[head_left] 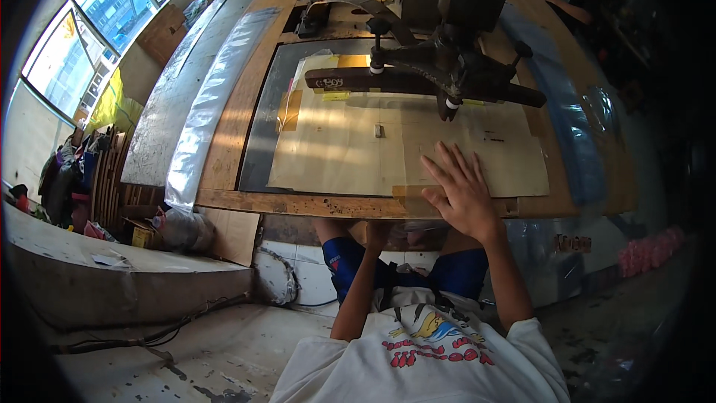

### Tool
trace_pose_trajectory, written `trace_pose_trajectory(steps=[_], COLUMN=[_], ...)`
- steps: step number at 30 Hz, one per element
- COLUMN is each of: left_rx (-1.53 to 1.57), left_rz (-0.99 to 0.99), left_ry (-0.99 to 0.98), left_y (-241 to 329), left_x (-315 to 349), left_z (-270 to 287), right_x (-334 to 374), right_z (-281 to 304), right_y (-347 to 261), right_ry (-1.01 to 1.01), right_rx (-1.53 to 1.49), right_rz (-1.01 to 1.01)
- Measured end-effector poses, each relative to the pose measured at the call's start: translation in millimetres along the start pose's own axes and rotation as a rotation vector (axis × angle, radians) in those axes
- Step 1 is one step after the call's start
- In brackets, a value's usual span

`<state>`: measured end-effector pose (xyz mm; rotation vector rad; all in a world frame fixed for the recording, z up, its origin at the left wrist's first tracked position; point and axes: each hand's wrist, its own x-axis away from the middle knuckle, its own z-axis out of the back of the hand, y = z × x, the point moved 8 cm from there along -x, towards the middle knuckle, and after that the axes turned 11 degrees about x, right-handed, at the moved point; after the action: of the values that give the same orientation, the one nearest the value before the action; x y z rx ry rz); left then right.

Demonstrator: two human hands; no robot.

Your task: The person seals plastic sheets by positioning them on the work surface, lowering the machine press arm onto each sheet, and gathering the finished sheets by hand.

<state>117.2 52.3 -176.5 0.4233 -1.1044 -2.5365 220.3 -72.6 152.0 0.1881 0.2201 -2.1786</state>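
The big sheet (335, 153) is pale cream and lies flat on the counter (291, 202). It is wider than it is deep. 1 piece of shiny brown tape (289, 110) sits at its left side. Small dark marks show near its right end.

There are 2 bare hands (462, 192), 1 cream rectangular board (335, 153), 1 small grey rectangular piece (379, 131), 1 long dark bar (414, 83), 2 black knobs (378, 26) and 1 pink bundle (650, 252).

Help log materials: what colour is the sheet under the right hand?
The sheet is cream; see head view.
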Motion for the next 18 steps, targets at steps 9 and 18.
trace_pose_trajectory(steps=[9, 18], left_rx=[0.904, 0.948], left_rz=[0.185, 0.348], left_ry=[0.224, 0.171], left_y=[20.6, -31.3], left_x=[-7.9, 21.3], left_z=[15.6, -18.8], right_x=[-28.2, -22.6], right_z=[18.4, 12.5], right_y=[11.5, -23.1], right_ry=[0.198, 0.073], right_rx=[-0.105, 0.085], right_rz=[-0.109, 0.044])
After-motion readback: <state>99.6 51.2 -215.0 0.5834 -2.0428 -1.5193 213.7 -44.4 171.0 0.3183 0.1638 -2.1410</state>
